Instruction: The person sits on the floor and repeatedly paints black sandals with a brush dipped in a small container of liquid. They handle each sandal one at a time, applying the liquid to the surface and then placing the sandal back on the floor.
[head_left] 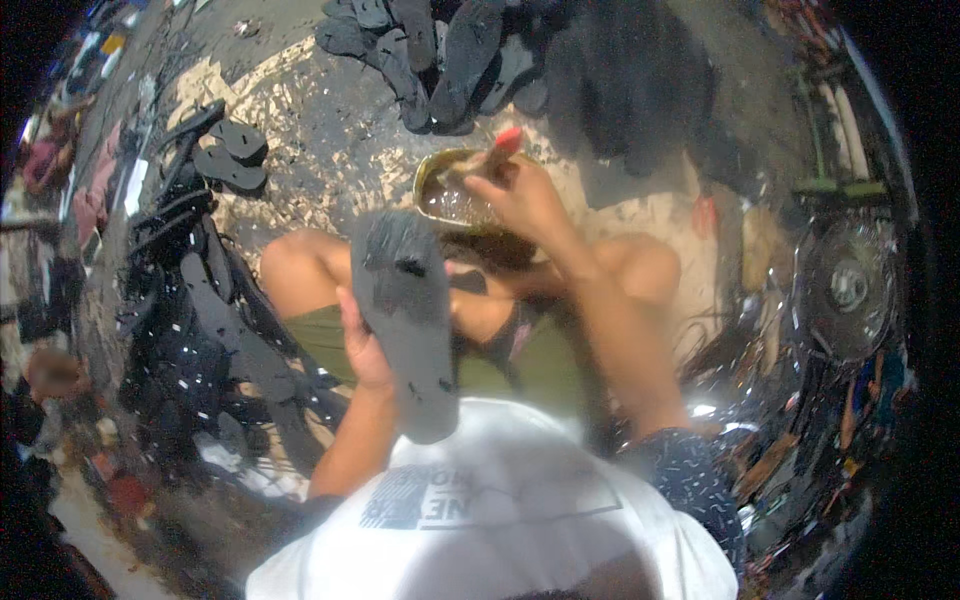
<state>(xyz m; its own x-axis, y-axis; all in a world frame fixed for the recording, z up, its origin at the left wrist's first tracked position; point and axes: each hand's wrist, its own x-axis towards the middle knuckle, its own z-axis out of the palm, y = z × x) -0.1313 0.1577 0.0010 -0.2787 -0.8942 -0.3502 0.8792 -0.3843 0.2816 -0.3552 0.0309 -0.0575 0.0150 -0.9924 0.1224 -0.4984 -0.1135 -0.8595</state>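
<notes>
My left hand (366,345) grips a dark grey sandal sole (405,330) by its left edge, holding it up in front of my lap. The toe end of the sole looks wet and darker, and small holes show at its heel and toe. My right hand (522,200) is closed around what looks like a brush (495,156) with a red-tipped handle. Its lower end reaches into an open container (425,208) of brownish, shiny liquid, where its tip is hard to make out. The container stands on the ground between my folded legs.
Dark sandal soles (440,60) lie heaped ahead, with a pair of soles (232,155) and more long ones (235,330) at the left. A round metal fan-like part (848,288) stands at the right among clutter. The floor (300,190) is stained and patchy.
</notes>
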